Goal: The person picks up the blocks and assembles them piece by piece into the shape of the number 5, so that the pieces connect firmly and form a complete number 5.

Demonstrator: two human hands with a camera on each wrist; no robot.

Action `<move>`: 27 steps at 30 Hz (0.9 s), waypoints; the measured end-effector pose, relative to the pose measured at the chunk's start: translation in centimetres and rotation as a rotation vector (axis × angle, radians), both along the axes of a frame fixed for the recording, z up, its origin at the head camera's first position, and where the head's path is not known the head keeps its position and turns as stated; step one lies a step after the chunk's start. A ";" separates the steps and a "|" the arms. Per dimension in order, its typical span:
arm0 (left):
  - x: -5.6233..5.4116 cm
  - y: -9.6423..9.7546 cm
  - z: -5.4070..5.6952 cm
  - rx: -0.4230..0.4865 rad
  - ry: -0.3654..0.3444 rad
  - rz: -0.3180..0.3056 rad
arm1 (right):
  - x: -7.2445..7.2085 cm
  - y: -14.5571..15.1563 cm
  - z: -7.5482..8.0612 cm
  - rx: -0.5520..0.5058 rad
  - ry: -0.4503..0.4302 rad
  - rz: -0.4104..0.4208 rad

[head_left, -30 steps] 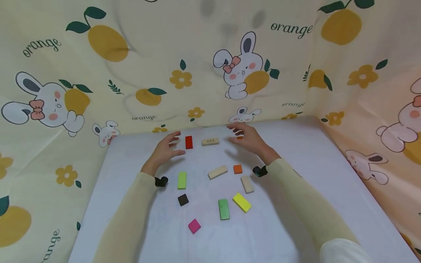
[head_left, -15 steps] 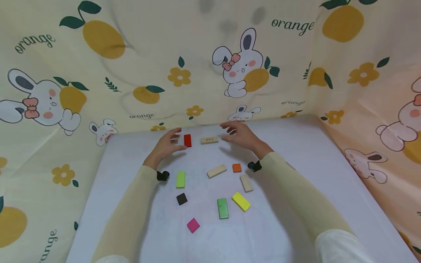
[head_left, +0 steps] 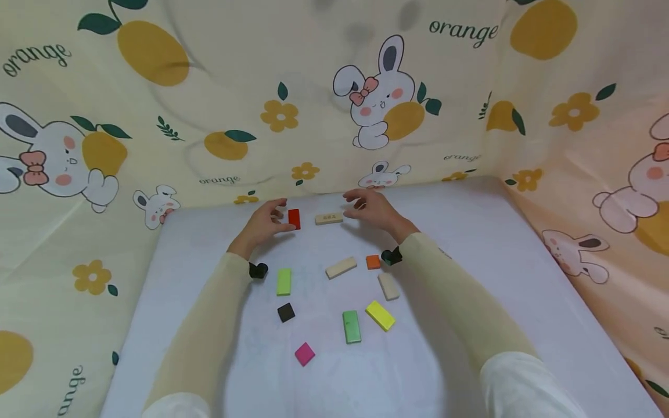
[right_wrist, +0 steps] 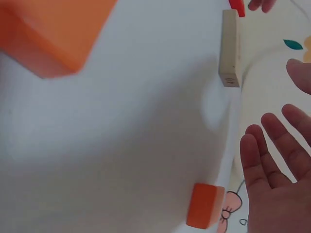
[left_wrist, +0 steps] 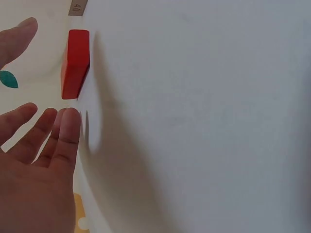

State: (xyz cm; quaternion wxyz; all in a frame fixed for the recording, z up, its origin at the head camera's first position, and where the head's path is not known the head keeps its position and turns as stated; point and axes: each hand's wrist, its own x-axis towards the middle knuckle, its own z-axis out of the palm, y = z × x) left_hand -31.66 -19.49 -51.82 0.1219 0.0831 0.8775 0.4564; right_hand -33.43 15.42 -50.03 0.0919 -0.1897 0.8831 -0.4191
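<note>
My left hand (head_left: pixel 261 225) is open beside a red block (head_left: pixel 294 219) at the back of the table. In the left wrist view the red block (left_wrist: pixel 76 63) stands between the thumb and the fingers, apart from both. To its right lies a wooden block (head_left: pixel 328 219) with printed marks. My right hand (head_left: pixel 377 210) hovers open at that block's right end, and the right wrist view has the wooden block (right_wrist: pixel 230 48) clear of the fingers. An orange block (right_wrist: pixel 204 206) sits below the right hand there; the hand hides it in the head view.
Nearer on the white table lie a lime block (head_left: pixel 284 282), black cube (head_left: pixel 286 312), magenta cube (head_left: pixel 305 354), green block (head_left: pixel 352 327), yellow block (head_left: pixel 380 315), orange cube (head_left: pixel 373 262) and two plain wooden blocks (head_left: pixel 341 267). A printed cloth (head_left: pixel 324 139) hangs behind.
My right hand has moved left toward the marked wooden block, now covering the orange block behind it. My left hand has come closer around the red block. The blocks keep their arrangement.
</note>
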 end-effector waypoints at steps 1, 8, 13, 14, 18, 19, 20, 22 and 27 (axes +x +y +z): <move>-0.1 -0.1 0.0 -0.002 0.002 -0.001 | -0.1 -0.2 -0.1 0.000 -0.006 -0.002; -0.5 -0.2 -0.3 -0.030 0.003 -0.018 | -0.4 -1.0 -0.9 0.029 -0.048 -0.011; -0.6 -0.1 -0.9 -0.065 0.023 -0.027 | -0.5 -1.7 -1.5 0.042 -0.085 0.000; -0.6 0.0 -1.0 -0.075 0.020 -0.023 | -0.5 -1.8 -1.6 0.043 -0.091 0.004; -0.5 0.3 -1.3 -0.106 -0.010 0.007 | -0.6 -2.3 -1.8 0.063 -0.096 0.013; -0.5 0.3 -1.3 -0.111 -0.014 0.011 | -0.7 -2.4 -1.9 0.070 -0.095 0.011; -0.5 0.4 -1.3 -0.116 -0.013 0.011 | -0.8 -2.5 -1.9 0.079 -0.094 0.009; -0.5 0.5 -1.3 -0.124 -0.006 0.012 | -0.9 -2.6 -2.0 0.102 -0.090 0.006; -0.7 0.8 -1.2 -0.148 0.027 0.001 | -1.2 -2.8 -1.9 0.130 -0.090 0.005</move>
